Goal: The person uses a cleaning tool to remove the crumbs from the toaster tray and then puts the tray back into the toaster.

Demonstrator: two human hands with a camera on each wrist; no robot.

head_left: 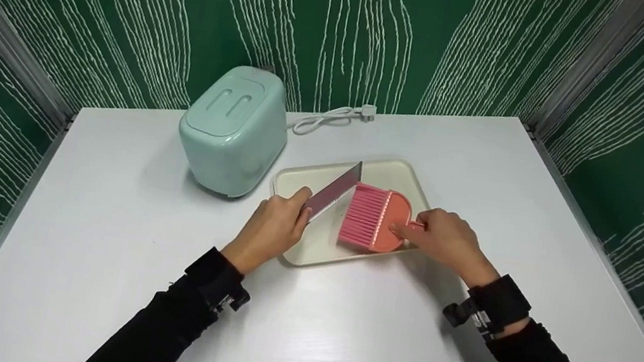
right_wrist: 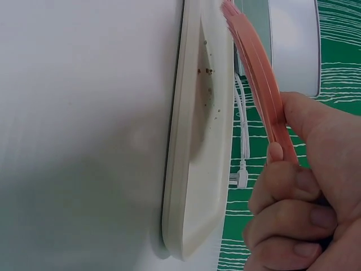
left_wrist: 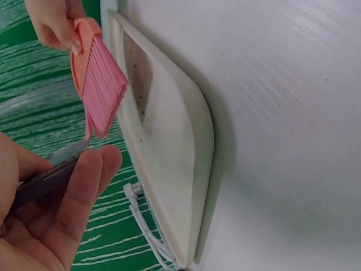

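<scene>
My left hand (head_left: 274, 222) grips a thin metal crumb tray (head_left: 336, 191), tilted on edge, its dark end between thumb and fingers in the left wrist view. My right hand (head_left: 451, 237) holds a small hand brush (head_left: 395, 217) by its handle, the thumb on its coral back. Its pink bristles (left_wrist: 102, 93) point left, close to the crumb tray's surface. Both things are above a shallow cream tray (head_left: 312, 246) on the table. Brown crumbs (right_wrist: 208, 71) lie scattered in the cream tray, beneath the brush.
A mint-green toaster (head_left: 240, 130) stands to the left, just behind the cream tray. Its white cord and plug (head_left: 331, 117) lie at the table's back. The white table (head_left: 98, 224) is enclosed by green panels with white streaks (head_left: 369, 35).
</scene>
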